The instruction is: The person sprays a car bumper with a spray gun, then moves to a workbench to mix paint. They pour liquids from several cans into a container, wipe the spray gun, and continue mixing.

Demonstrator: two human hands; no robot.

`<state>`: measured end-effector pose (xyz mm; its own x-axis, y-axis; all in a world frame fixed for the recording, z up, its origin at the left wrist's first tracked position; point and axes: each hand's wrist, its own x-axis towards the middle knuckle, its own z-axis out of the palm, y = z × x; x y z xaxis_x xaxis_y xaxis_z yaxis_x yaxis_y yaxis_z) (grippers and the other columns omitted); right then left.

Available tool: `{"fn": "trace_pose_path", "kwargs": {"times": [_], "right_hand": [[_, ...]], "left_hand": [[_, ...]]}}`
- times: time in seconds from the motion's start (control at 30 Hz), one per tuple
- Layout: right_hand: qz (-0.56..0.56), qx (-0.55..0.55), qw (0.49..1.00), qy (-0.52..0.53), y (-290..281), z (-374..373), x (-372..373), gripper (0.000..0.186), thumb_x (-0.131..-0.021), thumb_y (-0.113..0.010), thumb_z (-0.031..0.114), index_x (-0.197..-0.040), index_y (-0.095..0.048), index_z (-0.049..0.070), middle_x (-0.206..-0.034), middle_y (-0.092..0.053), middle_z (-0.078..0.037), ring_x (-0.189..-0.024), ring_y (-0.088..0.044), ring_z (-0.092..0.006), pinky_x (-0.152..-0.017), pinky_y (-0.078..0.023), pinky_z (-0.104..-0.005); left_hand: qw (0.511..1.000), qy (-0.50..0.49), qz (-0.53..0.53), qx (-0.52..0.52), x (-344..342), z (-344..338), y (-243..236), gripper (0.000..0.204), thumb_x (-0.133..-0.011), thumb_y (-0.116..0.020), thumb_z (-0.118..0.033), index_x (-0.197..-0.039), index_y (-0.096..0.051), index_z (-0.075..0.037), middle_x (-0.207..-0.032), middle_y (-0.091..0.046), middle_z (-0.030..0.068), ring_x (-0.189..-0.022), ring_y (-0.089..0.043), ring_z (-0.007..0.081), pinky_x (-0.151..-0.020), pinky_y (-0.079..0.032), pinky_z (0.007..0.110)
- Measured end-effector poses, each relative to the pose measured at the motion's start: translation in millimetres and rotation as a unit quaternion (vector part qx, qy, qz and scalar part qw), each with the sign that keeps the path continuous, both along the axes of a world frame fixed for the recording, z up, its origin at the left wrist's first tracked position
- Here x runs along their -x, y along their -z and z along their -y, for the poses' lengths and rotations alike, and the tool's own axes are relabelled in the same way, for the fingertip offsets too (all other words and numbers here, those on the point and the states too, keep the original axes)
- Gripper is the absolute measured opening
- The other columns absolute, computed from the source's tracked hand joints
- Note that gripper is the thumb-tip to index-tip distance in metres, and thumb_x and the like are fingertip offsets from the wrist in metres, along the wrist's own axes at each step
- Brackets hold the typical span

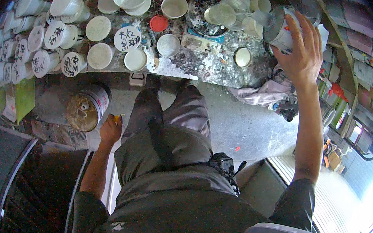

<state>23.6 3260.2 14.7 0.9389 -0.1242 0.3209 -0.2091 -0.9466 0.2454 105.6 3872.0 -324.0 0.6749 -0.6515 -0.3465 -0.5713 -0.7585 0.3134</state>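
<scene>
At the right end of the cluttered bench, my right hand is wrapped round a metal can with a pale label. The can looks tilted, its top toward the plastic cups on the left. Down by my left thigh hangs my left hand, its fingers closed round a small yellow thing whose kind I cannot make out. Beside that hand, below the bench edge, stands a large round metal tin with a stained brown top. Closest to the can are clear plastic cups, stacked or leaning together.
Many white lidded tubs, some with handwriting, crowd the bench's left side. A red lid, an open white tub and a small round lid lie mid-bench. A crumpled cloth hangs over the front edge. Shelving borders the right.
</scene>
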Motion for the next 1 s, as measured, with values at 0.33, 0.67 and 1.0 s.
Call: {"fn": "trace_pose_path", "kwargs": {"times": [0.33, 0.67, 1.0], "right_hand": [[-0.001, 0.015, 1.0, 0.0, -1, 1, 1, 0.085, -0.062, -0.092, 0.019, -0.14, -0.059, 0.019, -0.143, -0.059, -0.01, -0.128, -0.058, -0.0341, -0.107, -0.049, -0.0475], [-0.017, -0.02, 1.0, 0.006, 4, 12, 8, 0.09, -0.062, -0.091, 0.025, -0.144, -0.057, 0.026, -0.149, -0.054, -0.005, -0.134, -0.053, -0.0309, -0.115, -0.04, -0.0514], [-0.035, 0.017, 0.999, -0.004, -4, 8, 2, 0.086, -0.061, -0.092, 0.018, -0.14, -0.059, 0.018, -0.144, -0.058, -0.011, -0.129, -0.057, -0.0345, -0.109, -0.047, -0.0489]], "left_hand": [[1.0, 0.013, 0.01, -0.012, -1, 11, -7, 0.041, -0.101, -0.061, -0.037, -0.11, -0.056, 0.002, -0.081, -0.069, 0.0233, -0.068, -0.069, 0.0417, -0.057, -0.054, 0.05], [0.999, 0.012, -0.038, -0.013, -5, 11, -2, 0.037, -0.101, -0.058, -0.04, -0.102, -0.053, -0.003, -0.087, -0.069, 0.0262, -0.078, -0.069, 0.0476, -0.068, -0.054, 0.057], [0.999, 0.029, -0.024, 0.024, -7, 9, 9, 0.036, -0.101, -0.058, -0.038, -0.103, -0.054, -0.002, -0.091, -0.069, 0.0269, -0.079, -0.068, 0.0483, -0.068, -0.053, 0.057]]}}
